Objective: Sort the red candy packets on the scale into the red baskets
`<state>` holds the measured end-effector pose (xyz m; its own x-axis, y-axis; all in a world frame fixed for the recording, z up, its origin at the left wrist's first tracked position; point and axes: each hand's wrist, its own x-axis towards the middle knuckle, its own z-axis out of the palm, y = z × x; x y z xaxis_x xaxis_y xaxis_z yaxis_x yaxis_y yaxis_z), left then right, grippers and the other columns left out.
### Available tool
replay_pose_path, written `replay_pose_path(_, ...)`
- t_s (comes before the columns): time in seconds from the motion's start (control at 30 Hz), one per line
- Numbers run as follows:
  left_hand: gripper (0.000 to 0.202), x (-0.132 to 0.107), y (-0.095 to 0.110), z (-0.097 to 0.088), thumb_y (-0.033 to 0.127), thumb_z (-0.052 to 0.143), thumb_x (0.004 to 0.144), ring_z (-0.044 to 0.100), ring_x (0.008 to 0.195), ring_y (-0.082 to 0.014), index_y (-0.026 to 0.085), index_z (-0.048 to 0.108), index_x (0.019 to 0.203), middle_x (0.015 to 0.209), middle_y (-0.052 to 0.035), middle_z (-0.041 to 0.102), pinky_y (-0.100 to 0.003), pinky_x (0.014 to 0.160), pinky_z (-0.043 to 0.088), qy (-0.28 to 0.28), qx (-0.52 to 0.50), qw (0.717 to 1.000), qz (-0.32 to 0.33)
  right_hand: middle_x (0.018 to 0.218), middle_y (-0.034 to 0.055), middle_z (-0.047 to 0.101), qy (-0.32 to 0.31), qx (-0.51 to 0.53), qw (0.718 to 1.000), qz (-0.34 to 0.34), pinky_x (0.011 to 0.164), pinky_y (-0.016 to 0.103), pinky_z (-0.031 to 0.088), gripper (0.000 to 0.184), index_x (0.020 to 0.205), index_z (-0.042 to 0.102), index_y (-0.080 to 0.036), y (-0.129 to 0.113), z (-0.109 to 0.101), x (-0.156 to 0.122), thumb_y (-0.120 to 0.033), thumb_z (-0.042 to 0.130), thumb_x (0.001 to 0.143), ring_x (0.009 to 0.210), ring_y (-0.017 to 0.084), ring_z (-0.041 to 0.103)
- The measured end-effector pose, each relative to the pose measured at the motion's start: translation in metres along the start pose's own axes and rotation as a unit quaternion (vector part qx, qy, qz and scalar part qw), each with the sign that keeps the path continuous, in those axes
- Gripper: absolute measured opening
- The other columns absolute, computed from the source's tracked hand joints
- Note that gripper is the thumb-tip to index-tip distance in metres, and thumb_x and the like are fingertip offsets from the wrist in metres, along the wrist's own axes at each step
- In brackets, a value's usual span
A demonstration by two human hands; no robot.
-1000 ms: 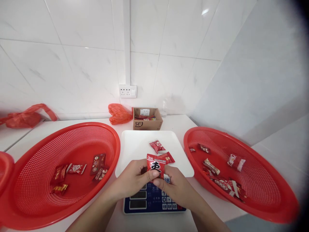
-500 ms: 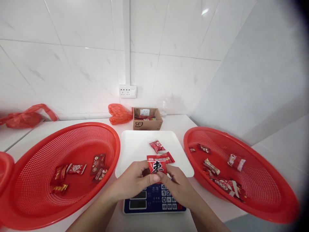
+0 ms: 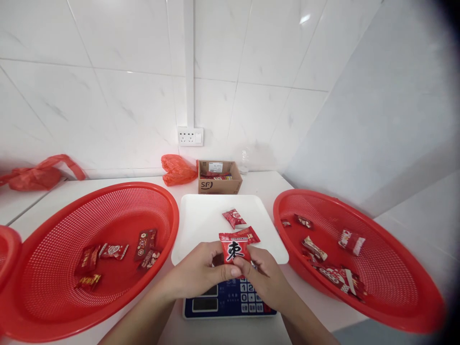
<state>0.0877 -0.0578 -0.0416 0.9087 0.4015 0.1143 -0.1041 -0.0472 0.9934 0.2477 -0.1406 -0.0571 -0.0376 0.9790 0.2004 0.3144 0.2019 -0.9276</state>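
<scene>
Both hands hold one red snack packet [image 3: 234,248] with a large black character on a white patch, over the near edge of a weighing scale's white pan [image 3: 199,220]. My left hand [image 3: 201,269] grips its left side, thumb across the lower front. On the other side my right hand [image 3: 263,274] is closed on it, thumb against the front. Behind it, another red packet [image 3: 252,234] lies partly hidden on the pan. A smaller red packet [image 3: 234,218] rests farther back. Below the hands shows the scale's blue keypad panel [image 3: 230,306].
Large red perforated baskets stand at left [image 3: 118,189] and right [image 3: 312,194], each with several wrapped snacks. Behind the scale are an open cardboard box [image 3: 220,186] of packets, a red plastic bag [image 3: 177,170] and a clear plastic container [image 3: 244,160]. Another red bag [image 3: 36,176] lies far left.
The held packet has tilted a little and its top edge has dropped slightly. My left thumb has shifted slightly right and down. The baskets and the packets on the pan have not moved.
</scene>
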Motion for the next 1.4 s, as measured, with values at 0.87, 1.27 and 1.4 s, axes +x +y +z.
replay_pose_path(0.87, 0.026, 0.003, -0.011, -0.005, 0.043, 0.074, 0.078, 0.054, 0.069, -0.0122, 0.018, 0.069, 0.079, 0.075, -0.0003, 0.066, -0.020, 0.060, 0.045, 0.229, -0.077, 0.970, 0.014, 0.130, 0.0140, 0.061, 0.061, -0.313, 0.946, 0.065, 0.099, 0.048, 0.042, 0.035, 0.111, 0.070, -0.019, 0.037, -0.019, 0.064, -0.008, 0.055, 0.082, 0.114, 0.032, 0.059)
replay_pose_path(1.27, 0.048, 0.006, -0.008, -0.005, 0.036, 0.083, 0.070, 0.067, 0.087, -0.0164, 0.021, 0.059, 0.108, 0.097, -0.0029, 0.071, -0.023, 0.069, 0.055, 0.319, -0.207, 0.924, 0.024, 0.111, 0.0072, 0.071, 0.193, 0.188, 0.957, 0.107, 0.080, 0.040, 0.056, 0.043, 0.118, 0.058, -0.025, 0.021, -0.029, 0.052, -0.051, 0.049, 0.084, 0.093, 0.022, 0.070)
replay_pose_path(1.4, 0.045, 0.006, -0.010, -0.004, 0.039, 0.082, 0.071, 0.066, 0.087, -0.0162, 0.020, 0.062, 0.107, 0.100, -0.0037, 0.070, -0.024, 0.070, 0.056, 0.314, -0.210, 0.925, 0.026, 0.099, 0.0016, 0.074, 0.198, 0.331, 0.915, 0.120, 0.077, 0.030, 0.057, 0.045, 0.100, 0.067, -0.026, 0.010, -0.028, 0.045, -0.060, 0.071, 0.070, 0.087, 0.017, 0.071)
